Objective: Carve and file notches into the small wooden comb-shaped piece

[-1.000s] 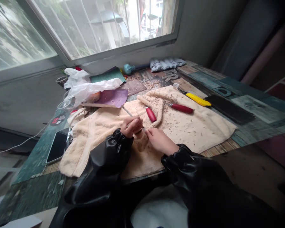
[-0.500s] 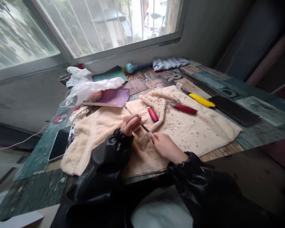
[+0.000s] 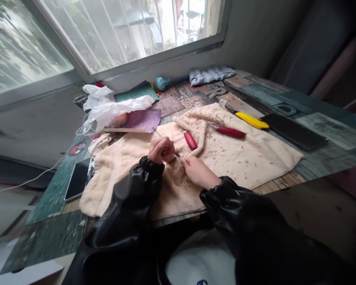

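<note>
Over the towel (image 3: 106,174), the strip (image 3: 178,155) slants from far left to near right; our right hand (image 3: 200,171) pinches its near end, our left hand (image 3: 161,149) curls at its middle, gripping what we cannot tell.

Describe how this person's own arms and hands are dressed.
Both arms wear loose, glossy black leather-like sleeves, left and right, puffed and creased, with gathered black cuffs at the wrists. The left hand and right hand are bare, without gloves. No lettering shows on either sleeve.
</note>
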The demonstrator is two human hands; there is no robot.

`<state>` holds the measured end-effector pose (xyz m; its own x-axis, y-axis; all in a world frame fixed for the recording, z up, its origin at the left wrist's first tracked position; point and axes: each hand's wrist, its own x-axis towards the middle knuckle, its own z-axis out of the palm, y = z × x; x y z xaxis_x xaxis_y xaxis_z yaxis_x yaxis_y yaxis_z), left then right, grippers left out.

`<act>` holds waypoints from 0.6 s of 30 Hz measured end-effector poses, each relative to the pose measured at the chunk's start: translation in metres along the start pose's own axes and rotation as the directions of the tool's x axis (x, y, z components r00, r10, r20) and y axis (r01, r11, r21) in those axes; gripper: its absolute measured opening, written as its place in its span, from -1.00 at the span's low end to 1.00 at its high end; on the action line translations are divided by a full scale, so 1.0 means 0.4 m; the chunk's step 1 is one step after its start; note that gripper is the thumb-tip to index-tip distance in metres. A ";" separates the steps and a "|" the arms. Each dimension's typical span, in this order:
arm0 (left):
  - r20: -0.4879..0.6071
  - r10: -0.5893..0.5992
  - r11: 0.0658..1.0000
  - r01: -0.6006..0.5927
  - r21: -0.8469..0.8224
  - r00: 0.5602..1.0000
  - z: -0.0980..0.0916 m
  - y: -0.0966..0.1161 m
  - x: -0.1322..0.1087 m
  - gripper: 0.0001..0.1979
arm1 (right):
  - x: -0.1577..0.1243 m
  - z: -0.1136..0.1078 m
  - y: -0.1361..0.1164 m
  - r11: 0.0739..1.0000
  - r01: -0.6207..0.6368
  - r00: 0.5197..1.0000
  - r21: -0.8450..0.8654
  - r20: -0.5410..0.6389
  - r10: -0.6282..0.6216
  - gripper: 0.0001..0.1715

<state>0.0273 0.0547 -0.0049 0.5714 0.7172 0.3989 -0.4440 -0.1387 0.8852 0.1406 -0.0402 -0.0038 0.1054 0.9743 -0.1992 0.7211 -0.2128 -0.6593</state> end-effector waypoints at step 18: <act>-0.022 -0.012 0.999 0.011 -0.038 1.000 0.022 -0.007 -0.004 -0.60 | -0.029 0.004 0.006 1.000 -0.017 0.999 0.025 -0.026 0.018 -0.57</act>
<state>0.0337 0.0479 -0.0061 0.5612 0.7337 0.3832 -0.4635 -0.1049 0.8798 0.1402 -0.0521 -0.0043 0.1362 0.9720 -0.1916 0.7017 -0.2312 -0.6739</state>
